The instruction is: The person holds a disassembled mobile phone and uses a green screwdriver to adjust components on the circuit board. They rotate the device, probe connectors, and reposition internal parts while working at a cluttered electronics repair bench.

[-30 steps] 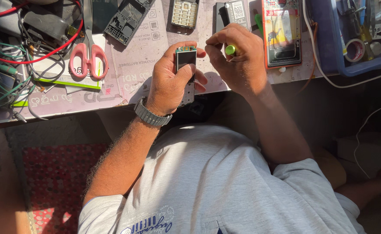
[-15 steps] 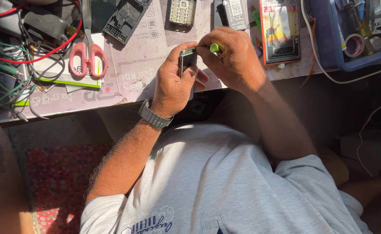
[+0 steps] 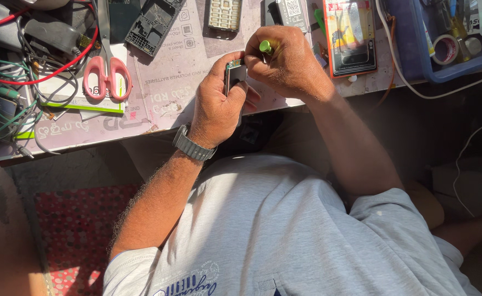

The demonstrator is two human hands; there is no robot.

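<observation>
My left hand, with a grey watch on its wrist, is closed around a small mobile phone body held on edge just above the front edge of the worktable. My right hand grips a green-handled screwdriver. Its fingers press against the top right of the phone. The screwdriver's tip is hidden between the fingers and the phone.
Pink-handled scissors and tangled cables lie at the left. A black phone frame and a keypad panel lie at the back. A red package and a blue tray with a tape roll sit at the right.
The phone has turned from face-up to standing on edge in my left hand. My right hand with the screwdriver has closed in against the phone's top.
</observation>
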